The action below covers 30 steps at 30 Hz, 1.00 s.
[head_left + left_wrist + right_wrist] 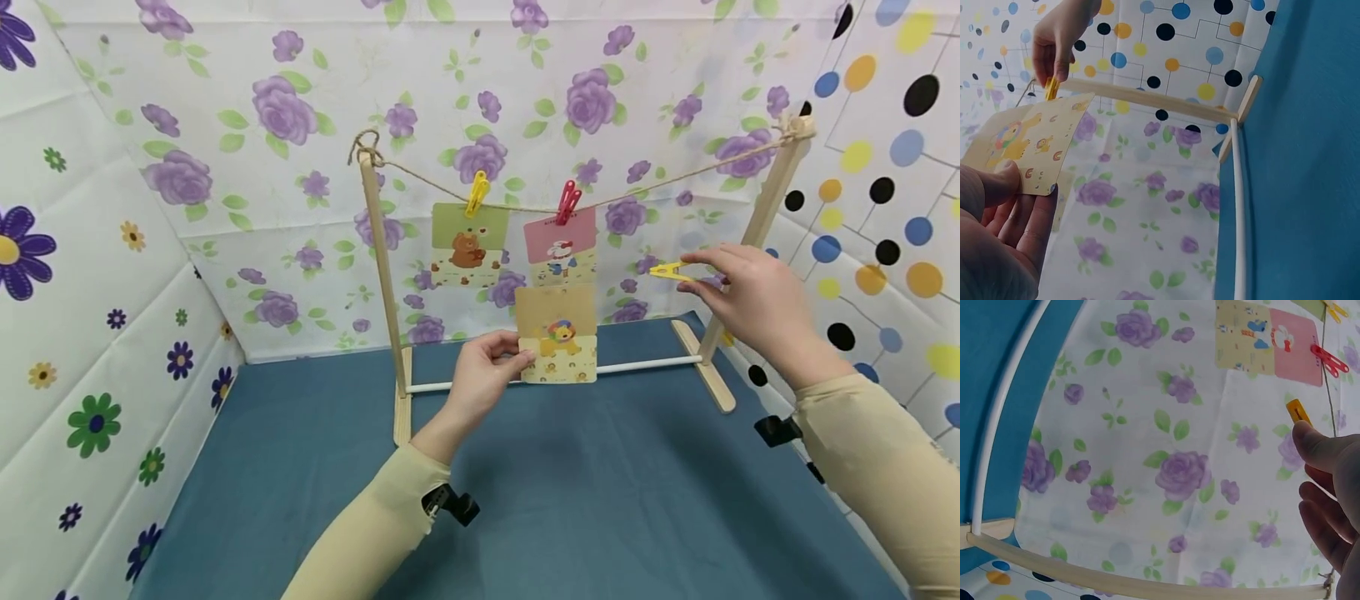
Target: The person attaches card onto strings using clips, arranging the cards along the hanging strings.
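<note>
My left hand (pixel 487 371) pinches the lower left edge of a tan and cream card with a lion picture (pixel 558 333), held upright in front of the rack. To the right, my right hand (pixel 757 292) pinches a yellow clothespin (pixel 670 272) between thumb and fingertips, apart from the card in the head view. From the twine line (pixel 645 187) hang a green bear card (pixel 468 246) under a yellow clothespin (pixel 477 194) and a pink rabbit card (pixel 561 242) under a red clothespin (pixel 568 202). The lion card's top edge overlaps the pink card's bottom in the head view.
The wooden rack has a left post (pixel 384 275), a right post (pixel 765 200) and a white bottom rod (pixel 648 365). It stands on a blue cloth (pixel 570 500). Flowered sheeting (pixel 285 208) hangs behind, and dotted sheeting (pixel 900 250) stands at the right.
</note>
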### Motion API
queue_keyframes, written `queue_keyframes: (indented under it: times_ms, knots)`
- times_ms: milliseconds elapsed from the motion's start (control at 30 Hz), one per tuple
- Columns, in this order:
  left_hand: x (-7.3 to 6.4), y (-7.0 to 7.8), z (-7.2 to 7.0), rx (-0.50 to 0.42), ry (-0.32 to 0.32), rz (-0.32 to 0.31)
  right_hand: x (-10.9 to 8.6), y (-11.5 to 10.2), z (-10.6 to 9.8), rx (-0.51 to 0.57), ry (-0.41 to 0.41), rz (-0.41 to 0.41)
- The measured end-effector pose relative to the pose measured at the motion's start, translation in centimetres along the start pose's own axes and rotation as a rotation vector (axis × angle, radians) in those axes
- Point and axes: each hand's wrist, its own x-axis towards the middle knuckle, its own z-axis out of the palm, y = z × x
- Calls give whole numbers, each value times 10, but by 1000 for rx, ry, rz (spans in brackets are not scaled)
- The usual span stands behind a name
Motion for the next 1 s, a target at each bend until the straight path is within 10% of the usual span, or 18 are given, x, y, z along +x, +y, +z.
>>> queue_keyframes:
  times_ms: [1000]
  knots:
    - [49, 23, 57, 45, 39, 55, 43, 17, -35, -93, 87, -19]
